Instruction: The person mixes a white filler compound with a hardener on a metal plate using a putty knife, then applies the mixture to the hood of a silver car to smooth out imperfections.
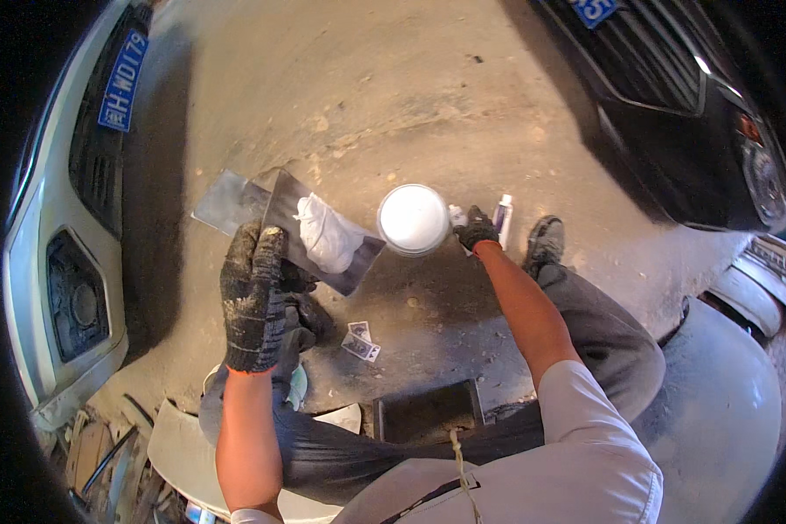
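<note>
My left hand (pixel 255 288), in a dirty black work glove, grips a flat metal spreader plate (pixel 362 258) that carries a lump of white putty (pixel 325 234). My right hand (pixel 477 229), also gloved in black, reaches out to the rim of a round can (pixel 412 219) filled with white paste that stands on the ground. A second flat metal plate (pixel 225 203) lies on the ground just behind the one I hold. A small white and blue tube (pixel 503 212) stands just right of my right hand.
A white car's front bumper (pixel 57 262) is close on the left and a black car's front (pixel 672 113) at the upper right. Small cards (pixel 360 341) lie on the dusty concrete, a dark square tray (pixel 428 409) sits near my knees, and scrap lies at lower left.
</note>
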`<action>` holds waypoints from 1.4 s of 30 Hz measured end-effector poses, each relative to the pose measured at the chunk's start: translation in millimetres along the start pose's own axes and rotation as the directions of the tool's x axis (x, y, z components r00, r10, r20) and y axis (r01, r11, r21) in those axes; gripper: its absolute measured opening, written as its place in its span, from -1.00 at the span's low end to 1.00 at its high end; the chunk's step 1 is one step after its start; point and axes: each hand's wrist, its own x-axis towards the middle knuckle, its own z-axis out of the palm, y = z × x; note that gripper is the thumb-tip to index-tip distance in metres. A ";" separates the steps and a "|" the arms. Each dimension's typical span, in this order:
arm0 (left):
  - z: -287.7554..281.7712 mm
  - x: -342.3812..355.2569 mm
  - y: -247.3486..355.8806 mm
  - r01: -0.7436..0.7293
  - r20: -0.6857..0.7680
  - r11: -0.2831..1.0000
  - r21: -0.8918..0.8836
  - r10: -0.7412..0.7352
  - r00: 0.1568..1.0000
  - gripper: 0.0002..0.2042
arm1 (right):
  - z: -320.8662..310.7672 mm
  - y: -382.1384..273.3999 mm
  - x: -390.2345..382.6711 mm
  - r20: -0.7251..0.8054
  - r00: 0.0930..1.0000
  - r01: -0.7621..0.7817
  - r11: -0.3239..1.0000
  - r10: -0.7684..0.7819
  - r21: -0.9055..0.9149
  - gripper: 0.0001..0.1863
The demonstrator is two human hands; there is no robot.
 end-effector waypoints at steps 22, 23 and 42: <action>8.4 24.0 -27.9 0.105 -0.008 0.770 -0.629 -0.141 0.990 -0.76 | -282.2 -99.7 -143.1 0.054 0.891 0.396 0.831 -0.450 0.391 -0.48; 11.0 25.4 -28.8 0.102 -0.010 0.780 -0.617 -0.137 0.991 -0.76 | -293.5 -116.4 -162.4 -0.017 0.847 0.513 0.810 -0.531 0.286 -0.51; 14.9 28.0 -42.4 0.130 0.002 0.776 -0.617 -0.164 0.986 -0.74 | -318.2 -201.4 -212.0 -0.085 0.628 0.673 0.595 -0.773 -0.440 -0.69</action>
